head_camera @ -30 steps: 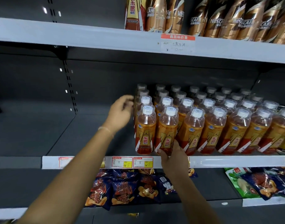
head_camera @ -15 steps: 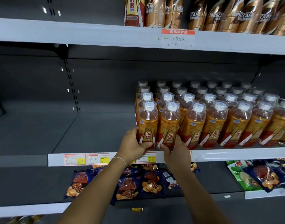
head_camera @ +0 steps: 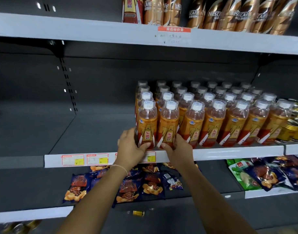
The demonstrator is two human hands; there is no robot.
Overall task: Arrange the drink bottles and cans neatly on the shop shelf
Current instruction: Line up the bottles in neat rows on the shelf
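Clear plastic bottles of orange drink with white caps and orange-red labels (head_camera: 229, 122) stand upright in tight rows on the right part of the dark grey metal middle shelf (head_camera: 94, 132). The left hand (head_camera: 130, 146) grips the base of the leftmost front bottle (head_camera: 147, 122), its thumb across the lower label. The right hand (head_camera: 177, 148) grips the base of the second front bottle (head_camera: 169, 124), thumb also in front. These two bottles touch at the shelf's front edge, and the hands sit close together. Gold metal cans (head_camera: 295, 129) stand just right of the rows. Brown-and-gold coffee bottles (head_camera: 229, 14) line the upper shelf. Dark blue snack bags (head_camera: 151, 184) lie on the shelf below.
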